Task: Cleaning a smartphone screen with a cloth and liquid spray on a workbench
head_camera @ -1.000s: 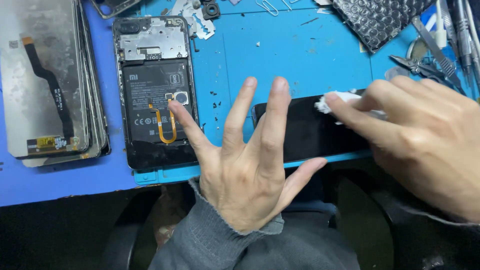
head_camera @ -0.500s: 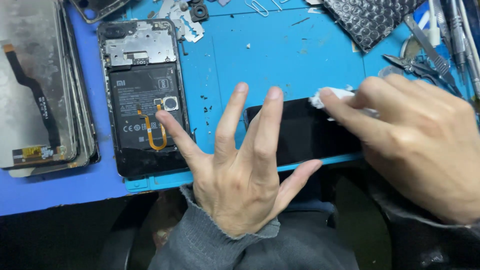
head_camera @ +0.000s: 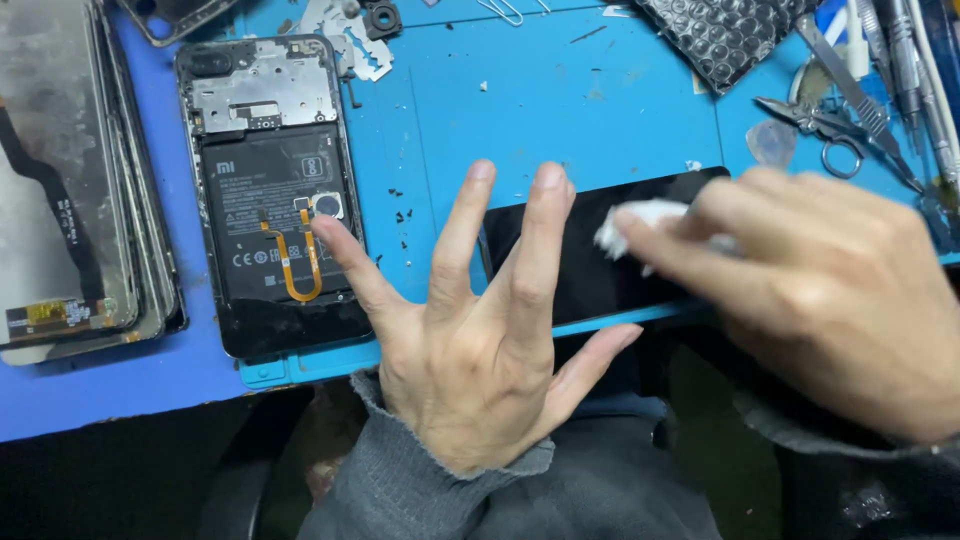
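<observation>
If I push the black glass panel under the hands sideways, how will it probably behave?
The black glass panel looks thin, flat and glossy, so it would probably slide on the blue mat, not roll. The left hand presses its edge, which suggests it shifts easily. It likely cracks if bent.

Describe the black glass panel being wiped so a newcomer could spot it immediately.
Start at the blue work mat and go to its near edge. The black panel lies flat there, pinned by the left hand, while the right hand rubs a white wipe on it. Unlike the opened phone to its left, it is plain, glossy black.
</observation>
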